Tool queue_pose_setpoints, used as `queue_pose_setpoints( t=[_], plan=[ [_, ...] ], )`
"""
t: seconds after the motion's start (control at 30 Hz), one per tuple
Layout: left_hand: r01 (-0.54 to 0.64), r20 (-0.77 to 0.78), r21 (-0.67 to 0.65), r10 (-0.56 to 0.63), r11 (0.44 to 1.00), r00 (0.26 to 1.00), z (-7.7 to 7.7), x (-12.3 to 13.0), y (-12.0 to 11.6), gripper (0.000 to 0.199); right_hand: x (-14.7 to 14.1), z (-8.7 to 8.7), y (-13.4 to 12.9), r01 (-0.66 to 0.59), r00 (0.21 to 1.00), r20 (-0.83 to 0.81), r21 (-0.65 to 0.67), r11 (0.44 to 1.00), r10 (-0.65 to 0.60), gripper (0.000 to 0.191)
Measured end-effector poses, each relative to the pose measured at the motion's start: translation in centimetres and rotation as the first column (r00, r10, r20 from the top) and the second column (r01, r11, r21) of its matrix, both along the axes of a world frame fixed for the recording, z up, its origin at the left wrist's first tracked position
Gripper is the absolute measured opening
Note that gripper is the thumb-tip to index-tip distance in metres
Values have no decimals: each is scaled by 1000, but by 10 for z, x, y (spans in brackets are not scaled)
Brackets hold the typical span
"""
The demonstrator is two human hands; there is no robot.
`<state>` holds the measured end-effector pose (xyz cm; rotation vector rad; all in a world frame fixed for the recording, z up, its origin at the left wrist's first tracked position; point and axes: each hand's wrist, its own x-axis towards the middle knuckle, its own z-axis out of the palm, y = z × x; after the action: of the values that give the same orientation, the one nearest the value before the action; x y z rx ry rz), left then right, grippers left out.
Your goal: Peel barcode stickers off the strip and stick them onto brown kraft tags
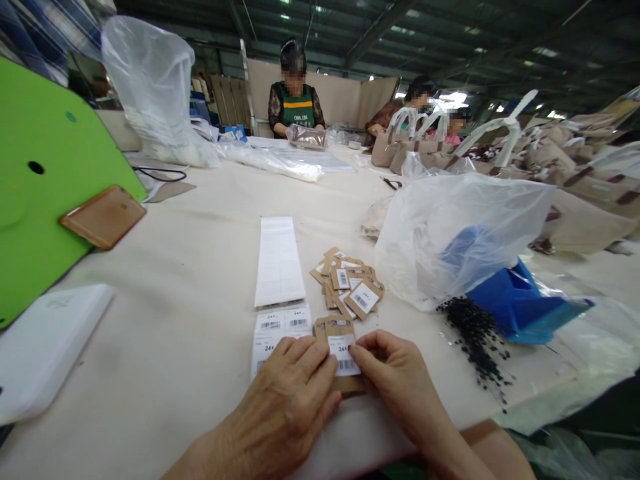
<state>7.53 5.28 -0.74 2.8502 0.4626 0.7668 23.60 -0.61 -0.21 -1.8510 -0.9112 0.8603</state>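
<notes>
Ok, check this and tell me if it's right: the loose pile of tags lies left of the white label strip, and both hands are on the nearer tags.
Not quite: the head view shows the loose pile of tags to the right of the white label strip. The left hand and right hand are indeed on the nearer tags.

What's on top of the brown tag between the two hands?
A white label with "24" and a barcode lies on the brown tag. The left hand and right hand hide bits of both.
</notes>
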Motion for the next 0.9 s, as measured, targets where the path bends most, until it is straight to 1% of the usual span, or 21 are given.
queue_pose_setpoints(
  t=[0.07,0.17,0.3,0.37,0.43,0.47,0.5,0.53,0.57,0.6,0.63,0.67,0.7,0.73,0.77,0.8,0.83,0.9],
  plan=[
    [-9,-17,-15,9,1000,1000,1,1,-1,16,-1,1,0,-21,994,107,-14,1000,22,23],
    [-7,-15,5,7,1000,1000,-1,0,-2,18,-2,4,-1,-51,963,264,-39,998,59,18],
    [13,11,18,-13,1000,1000,-5,-2,-2,22,-5,8,1,-48,911,402,-104,993,87,10],
    [19,8,18,-19,1000,1000,-4,-3,-1,22,-5,11,2,-55,881,459,-146,988,117,9],
    [23,-3,7,-23,1000,1000,-3,-2,0,21,-1,11,3,-38,846,517,-183,982,129,3],
    [25,-7,-2,-25,1000,1000,-2,-2,0,21,1,11,3,-16,833,540,-198,980,123,6],
    [27,-10,-9,-27,1000,1000,-2,-1,0,21,4,9,2,8,823,557,-207,978,111,15],
    [27,-10,-13,-27,1000,1000,-2,-1,0,21,6,7,0,25,813,575,-193,981,92,23],
    [26,-9,-16,-26,1000,1000,-2,-1,0,21,7,3,-2,22,796,602,-139,990,67,27],
    [28,-6,-14,-28,1000,1000,-2,0,0,20,6,-1,-4,-15,768,639,-47,999,42,26],
    [25,-5,-14,-25,1000,1000,-2,0,0,20,5,-5,-7,-88,726,687,75,993,12,19],
    [23,-3,-17,-23,1000,1000,-2,0,0,20,2,-9,-11,-186,673,739,195,963,-19,14],
    [23,-3,-27,-23,999,1000,-1,0,0,19,-1,-14,-14,-293,616,786,284,913,-47,16],
    [25,-5,-41,-25,999,1000,-1,0,0,19,-5,-18,-18,-390,562,825,328,860,-60,24],
    [27,-9,-58,-27,998,1000,0,-1,0,21,-8,-21,-21,-460,516,855,328,825,-52,30],
    [31,-14,-75,-32,997,999,0,-1,-1,24,-11,-24,-25,-506,470,882,296,810,-29,33],
    [37,-18,-88,-39,995,999,1,-2,-1,27,-12,-27,-28,-528,427,904,252,811,-3,35],
    [48,-23,-102,-50,994,998,2,-3,-2,35,-13,-30,-33,-529,353,935,178,830,24,36]
  ],
)
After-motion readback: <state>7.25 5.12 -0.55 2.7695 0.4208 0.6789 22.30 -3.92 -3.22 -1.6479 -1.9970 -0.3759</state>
